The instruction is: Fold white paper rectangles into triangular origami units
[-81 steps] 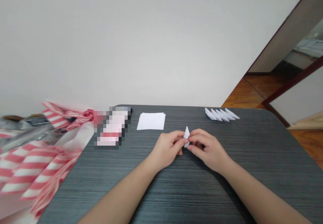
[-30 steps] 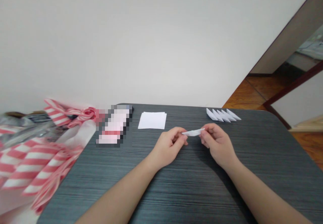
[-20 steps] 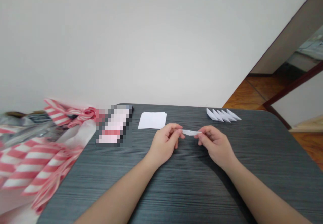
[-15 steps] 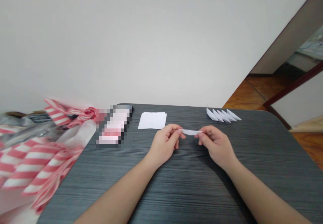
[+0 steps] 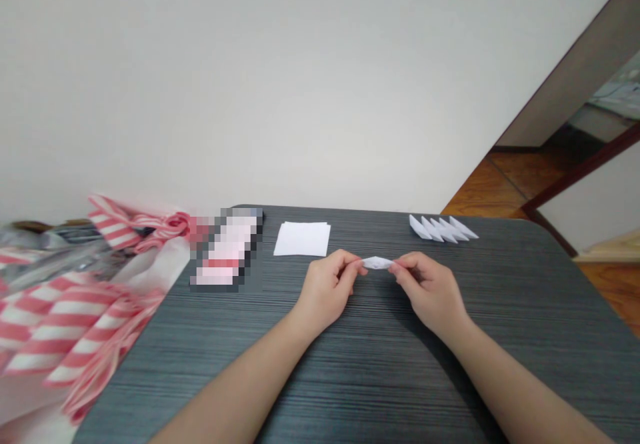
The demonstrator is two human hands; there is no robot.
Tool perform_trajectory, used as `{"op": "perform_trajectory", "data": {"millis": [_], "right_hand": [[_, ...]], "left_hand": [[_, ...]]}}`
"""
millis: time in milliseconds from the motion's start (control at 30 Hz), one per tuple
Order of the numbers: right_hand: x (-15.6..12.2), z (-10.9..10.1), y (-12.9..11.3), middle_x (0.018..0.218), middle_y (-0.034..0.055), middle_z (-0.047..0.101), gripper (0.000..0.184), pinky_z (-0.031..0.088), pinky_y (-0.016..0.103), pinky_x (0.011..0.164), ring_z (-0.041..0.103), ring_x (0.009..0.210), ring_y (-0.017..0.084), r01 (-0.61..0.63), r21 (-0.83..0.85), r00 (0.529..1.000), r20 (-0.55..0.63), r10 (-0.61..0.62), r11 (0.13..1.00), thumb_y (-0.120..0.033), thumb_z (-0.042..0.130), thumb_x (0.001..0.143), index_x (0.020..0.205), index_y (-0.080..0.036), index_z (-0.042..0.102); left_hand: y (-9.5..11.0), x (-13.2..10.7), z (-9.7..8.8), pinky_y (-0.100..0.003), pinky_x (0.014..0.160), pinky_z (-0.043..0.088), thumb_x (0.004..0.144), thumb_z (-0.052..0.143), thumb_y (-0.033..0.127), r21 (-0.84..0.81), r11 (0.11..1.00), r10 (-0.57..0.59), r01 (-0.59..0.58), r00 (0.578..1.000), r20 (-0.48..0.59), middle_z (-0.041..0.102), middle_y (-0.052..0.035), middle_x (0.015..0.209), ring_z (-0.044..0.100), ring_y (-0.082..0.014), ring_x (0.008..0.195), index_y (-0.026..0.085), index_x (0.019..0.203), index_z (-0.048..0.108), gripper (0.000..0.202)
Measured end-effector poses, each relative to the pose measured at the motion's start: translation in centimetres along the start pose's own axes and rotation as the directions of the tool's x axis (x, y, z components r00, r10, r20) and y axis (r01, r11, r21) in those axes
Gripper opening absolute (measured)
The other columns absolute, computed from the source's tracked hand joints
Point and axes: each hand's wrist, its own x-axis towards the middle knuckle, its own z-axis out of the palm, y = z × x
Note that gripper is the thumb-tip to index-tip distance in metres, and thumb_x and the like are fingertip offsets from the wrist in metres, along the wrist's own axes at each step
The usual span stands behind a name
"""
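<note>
A small folded piece of white paper (image 5: 377, 263) lies horizontally between my hands, a little above the dark table. My left hand (image 5: 329, 289) pinches its left end between thumb and fingers. My right hand (image 5: 429, 293) pinches the right end the same way. The paper's middle bulges into a shallow boat shape, and its ends are hidden by my fingertips.
Farther back on the grey wood-grain table (image 5: 400, 371) lie a stack of white paper squares (image 5: 302, 239) and a row of several folded paper pieces (image 5: 440, 229). A pixelated pink-and-white object (image 5: 227, 247) sits at the back left. A red-and-white striped bag (image 5: 65, 337) hangs beyond the left edge.
The paper has turned from upright to horizontal. Over the last half second, it has gone from a thin flat strip to a wider, bulging shape as my hands moved closer together.
</note>
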Motion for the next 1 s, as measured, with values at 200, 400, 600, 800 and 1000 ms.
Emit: {"op": "perform_trajectory", "data": {"millis": [200, 400, 600, 800, 1000], "right_hand": [[0.05, -0.13, -0.06, 0.079, 0.0025, 0.070, 0.011, 0.048, 0.030, 0.068, 0.064, 0.071, 0.018, 0.084, -0.028, 0.996, 0.041, -0.082, 0.996, -0.025, 0.060, 0.091, 0.087, -0.021, 0.070], [0.21, -0.29, -0.24, 0.084, 0.0039, 0.072, 0.011, 0.049, 0.032, 0.072, 0.066, 0.076, 0.020, 0.114, -0.023, 0.991, 0.069, -0.112, 0.993, -0.024, 0.059, 0.092, 0.088, -0.022, 0.069], [0.32, -0.16, -0.27, 0.086, 0.0045, 0.074, 0.011, 0.049, 0.033, 0.074, 0.067, 0.078, 0.021, 0.092, -0.018, 0.993, 0.078, -0.090, 0.996, -0.025, 0.060, 0.091, 0.088, -0.022, 0.070], [0.11, -0.09, -0.26, 0.081, 0.0041, 0.071, 0.012, 0.049, 0.031, 0.069, 0.065, 0.073, 0.020, 0.000, -0.017, 0.997, 0.071, 0.001, 1.000, -0.028, 0.061, 0.091, 0.088, -0.021, 0.070], [0.10, -0.12, -0.34, 0.073, 0.0026, 0.068, 0.016, 0.047, 0.029, 0.062, 0.063, 0.066, 0.018, -0.068, -0.010, 0.993, 0.096, 0.069, 0.998, -0.032, 0.059, 0.091, 0.086, -0.020, 0.069]], "left_hand": [[-0.11, 0.11, -0.14, -0.020, 0.052, 0.041, 0.094, 0.051, 0.028, 0.031, 0.998, 0.050, -0.051, 0.998, 0.029, 0.060, 0.0043, 0.055, 0.056, -0.0101, 0.049, 0.018, 0.088, 0.071, 0.023], [-0.11, 0.10, -0.15, -0.021, 0.052, 0.042, 0.095, 0.051, 0.029, 0.012, 0.998, 0.068, -0.068, 0.997, 0.022, 0.062, 0.0033, 0.058, 0.057, -0.0108, 0.050, 0.018, 0.089, 0.070, 0.023], [-0.36, 0.04, -0.10, -0.021, 0.054, 0.043, 0.095, 0.052, 0.031, 0.022, 0.996, 0.079, -0.082, 0.992, 0.099, 0.069, 0.0003, 0.071, 0.059, -0.0111, 0.056, 0.019, 0.091, 0.070, 0.022], [-0.53, -0.04, 0.07, -0.021, 0.057, 0.045, 0.096, 0.050, 0.032, -0.017, 0.998, 0.063, -0.063, 0.996, 0.057, 0.072, -0.0024, 0.083, 0.060, -0.0125, 0.062, 0.019, 0.093, 0.067, 0.021], [-0.30, -0.04, -0.01, -0.022, 0.055, 0.044, 0.095, 0.051, 0.033, -0.036, 0.998, 0.057, -0.054, 0.996, 0.068, 0.071, -0.0025, 0.082, 0.060, -0.0132, 0.062, 0.019, 0.092, 0.066, 0.021]]}}
